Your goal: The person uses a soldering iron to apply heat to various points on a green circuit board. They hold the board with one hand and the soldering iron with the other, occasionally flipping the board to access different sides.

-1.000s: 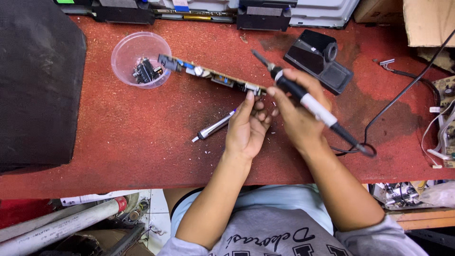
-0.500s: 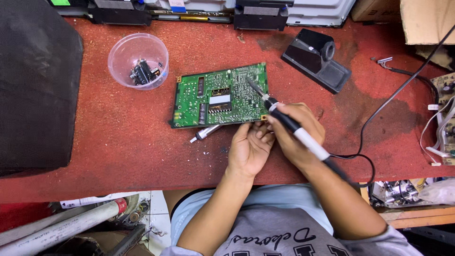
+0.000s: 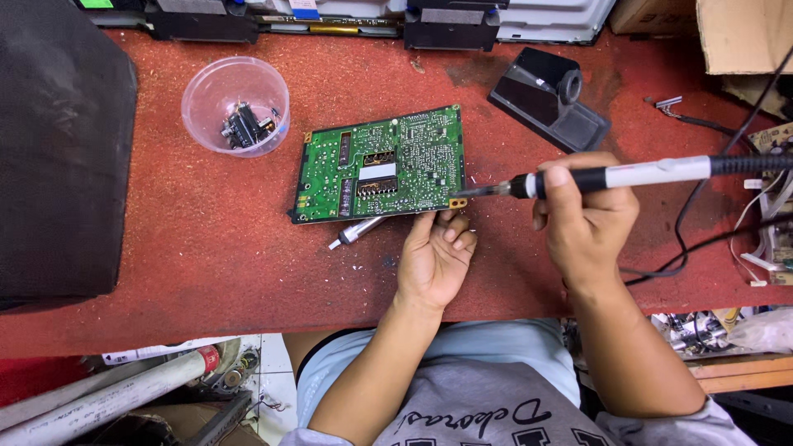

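Observation:
A green circuit board (image 3: 380, 165) lies flat on the red tabletop (image 3: 206, 256), solder side up. My left hand (image 3: 434, 260) rests just below it, fingertips curled on the board's lower right corner. My right hand (image 3: 582, 219) grips a soldering iron (image 3: 628, 175) with a black and white handle, held level. Its tip points left and sits beside the board's right edge, near a gold corner tab. A slim silver pen-like tool (image 3: 357, 233) pokes out from under the board's lower edge.
A clear plastic cup (image 3: 216, 78) with small dark parts stands at the back left. A black iron stand (image 3: 545, 99) sits behind the board on the right. A large black object (image 3: 58, 149) fills the left side. Cables and loose boards (image 3: 772, 215) crowd the right edge.
The board, held up on edge a second ago, now lies flat and nearer the middle. My right hand has swung the iron to the right, so it lies level.

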